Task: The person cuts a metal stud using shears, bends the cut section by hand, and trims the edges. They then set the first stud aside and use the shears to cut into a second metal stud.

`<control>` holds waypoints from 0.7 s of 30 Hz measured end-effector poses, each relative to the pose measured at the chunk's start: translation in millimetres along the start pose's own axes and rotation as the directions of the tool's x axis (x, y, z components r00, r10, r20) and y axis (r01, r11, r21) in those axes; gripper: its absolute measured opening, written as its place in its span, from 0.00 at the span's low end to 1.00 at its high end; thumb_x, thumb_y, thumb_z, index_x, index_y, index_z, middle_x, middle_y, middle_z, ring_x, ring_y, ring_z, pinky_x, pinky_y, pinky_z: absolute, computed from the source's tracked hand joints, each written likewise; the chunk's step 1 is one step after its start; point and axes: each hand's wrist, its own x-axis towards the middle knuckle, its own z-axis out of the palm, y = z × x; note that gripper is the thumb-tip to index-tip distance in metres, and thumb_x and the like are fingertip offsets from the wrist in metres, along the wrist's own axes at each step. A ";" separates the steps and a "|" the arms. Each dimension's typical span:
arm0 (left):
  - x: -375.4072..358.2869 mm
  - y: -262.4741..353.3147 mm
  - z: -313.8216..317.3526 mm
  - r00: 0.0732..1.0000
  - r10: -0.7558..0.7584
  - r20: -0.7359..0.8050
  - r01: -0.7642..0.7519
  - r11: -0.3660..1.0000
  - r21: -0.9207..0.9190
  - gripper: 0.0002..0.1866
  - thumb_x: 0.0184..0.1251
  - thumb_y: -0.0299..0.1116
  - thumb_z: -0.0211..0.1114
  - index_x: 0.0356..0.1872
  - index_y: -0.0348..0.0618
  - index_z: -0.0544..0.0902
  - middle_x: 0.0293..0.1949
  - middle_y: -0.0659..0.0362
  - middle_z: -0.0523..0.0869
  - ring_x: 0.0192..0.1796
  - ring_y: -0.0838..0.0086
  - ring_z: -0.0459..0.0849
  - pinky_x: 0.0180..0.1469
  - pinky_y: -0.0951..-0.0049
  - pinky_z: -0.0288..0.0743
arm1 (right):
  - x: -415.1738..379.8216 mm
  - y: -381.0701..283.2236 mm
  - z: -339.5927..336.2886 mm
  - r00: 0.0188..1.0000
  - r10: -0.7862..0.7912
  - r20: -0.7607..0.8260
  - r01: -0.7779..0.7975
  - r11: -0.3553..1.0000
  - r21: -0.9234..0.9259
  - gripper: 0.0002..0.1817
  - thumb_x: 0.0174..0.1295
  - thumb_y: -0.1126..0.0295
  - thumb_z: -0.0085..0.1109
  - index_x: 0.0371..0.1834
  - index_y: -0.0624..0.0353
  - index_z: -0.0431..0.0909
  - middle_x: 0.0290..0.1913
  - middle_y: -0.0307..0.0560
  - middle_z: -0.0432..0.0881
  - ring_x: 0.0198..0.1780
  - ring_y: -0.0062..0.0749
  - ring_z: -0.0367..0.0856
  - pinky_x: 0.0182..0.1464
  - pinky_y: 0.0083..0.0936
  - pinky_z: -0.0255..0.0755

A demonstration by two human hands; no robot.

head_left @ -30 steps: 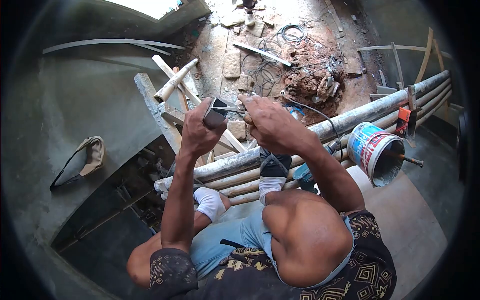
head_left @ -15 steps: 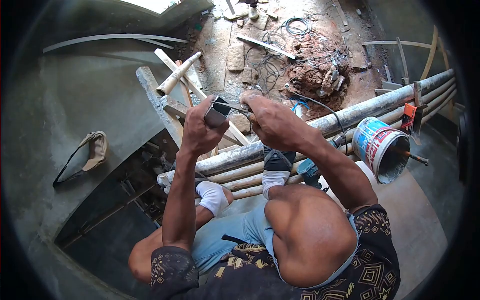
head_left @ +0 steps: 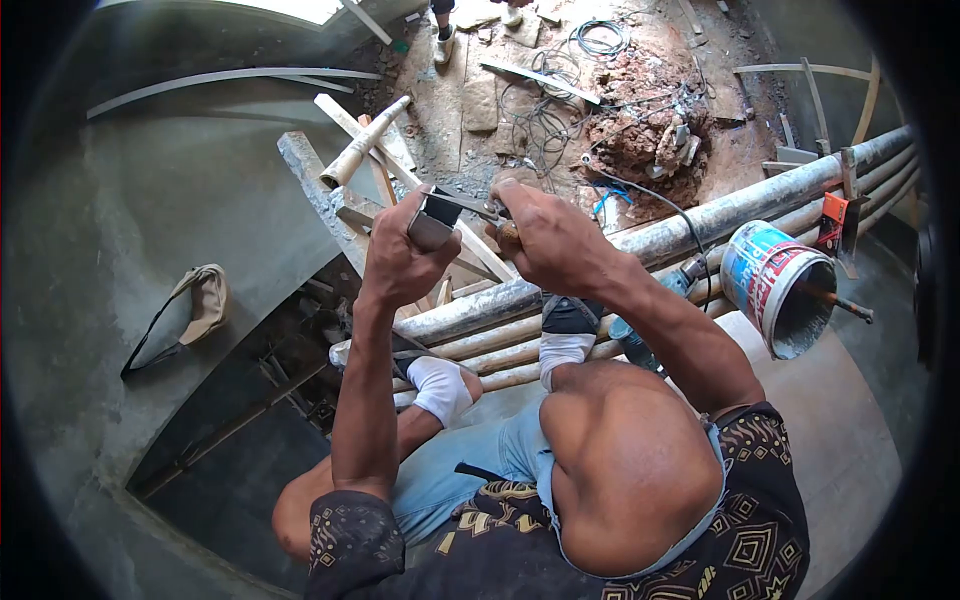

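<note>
In my left hand (head_left: 408,245) is a short, box-shaped metal piece (head_left: 432,225) with grey faces and a dark inner side. My fingers and thumb wrap round its lower and left sides. My right hand (head_left: 548,232) closes on a hand tool with a rounded brown handle (head_left: 508,238). From this grip a narrow metal bar (head_left: 470,204) runs left to the upper edge of the metal piece; the tool's exact kind I cannot tell. Both hands are raised in front of me, above the long pipes (head_left: 480,310).
A paint bucket (head_left: 745,270) with a rod in it stands at right beside an orange-and-black item (head_left: 832,222). A teal power tool (head_left: 632,345) lies by my leg. Wooden boards (head_left: 310,180) lean ahead, a cap (head_left: 205,300) lies left, and another person's foot (head_left: 443,45) shows beyond.
The view has shifted slightly, and the metal piece is turned a little, showing more of its grey face. Another person's foot has come into view at the top. Both hands keep their grips.
</note>
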 end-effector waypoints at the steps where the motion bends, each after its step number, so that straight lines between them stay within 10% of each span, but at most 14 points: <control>1: -0.9 -2.5 -1.4 1.000 -0.022 0.002 0.022 1.000 -0.010 0.11 0.57 0.30 0.72 0.36 0.38 0.80 0.23 0.63 0.79 0.24 0.79 0.75 0.29 0.72 0.71 | 1.4 -2.6 -2.6 1.000 -0.002 0.020 0.002 1.000 -0.013 0.14 0.65 0.72 0.58 0.49 0.70 0.70 0.40 0.68 0.80 0.44 0.66 0.82 0.48 0.52 0.76; 5: -3.2 -1.8 -4.7 1.000 -0.020 0.002 0.020 1.000 0.020 0.11 0.59 0.31 0.73 0.38 0.38 0.81 0.25 0.66 0.80 0.27 0.83 0.76 0.31 0.75 0.72 | 2.1 -5.7 -7.0 0.990 -0.139 0.010 0.139 0.985 -0.103 0.17 0.65 0.72 0.58 0.51 0.71 0.69 0.43 0.66 0.81 0.47 0.63 0.82 0.51 0.51 0.75; 14: -3.2 6.5 -1.8 0.999 -0.010 -0.050 0.012 1.000 0.027 0.11 0.57 0.31 0.73 0.35 0.38 0.80 0.24 0.65 0.80 0.26 0.83 0.75 0.30 0.75 0.71 | 0.5 -6.8 -8.9 0.990 0.082 0.111 -0.082 0.997 -0.006 0.18 0.66 0.74 0.54 0.56 0.73 0.70 0.46 0.66 0.82 0.55 0.60 0.80 0.58 0.51 0.71; 17: -3.4 11.1 -2.2 0.999 -0.032 -0.034 0.033 0.999 0.031 0.11 0.57 0.30 0.73 0.34 0.39 0.79 0.23 0.65 0.79 0.25 0.83 0.75 0.29 0.74 0.70 | -0.9 0.5 0.1 0.989 -0.123 -0.079 0.122 0.992 -0.019 0.15 0.66 0.73 0.53 0.52 0.71 0.73 0.44 0.64 0.83 0.52 0.61 0.81 0.54 0.52 0.73; 19: -4.0 9.9 -0.5 0.998 -0.042 -0.042 0.043 0.999 0.028 0.11 0.57 0.30 0.72 0.33 0.39 0.78 0.23 0.65 0.79 0.25 0.82 0.75 0.29 0.74 0.70 | -1.6 -7.1 -4.5 0.983 -0.131 -0.127 0.082 0.939 -0.334 0.14 0.66 0.70 0.53 0.50 0.67 0.76 0.42 0.62 0.84 0.51 0.61 0.81 0.52 0.52 0.74; 21: -3.1 9.0 1.1 0.997 -0.048 -0.052 0.050 0.998 0.025 0.11 0.57 0.31 0.72 0.33 0.39 0.78 0.23 0.65 0.79 0.25 0.82 0.74 0.28 0.73 0.69 | -0.5 -4.1 -6.6 0.996 -0.065 -0.065 0.044 0.960 -0.278 0.15 0.66 0.69 0.53 0.52 0.65 0.77 0.41 0.61 0.85 0.50 0.61 0.82 0.51 0.51 0.74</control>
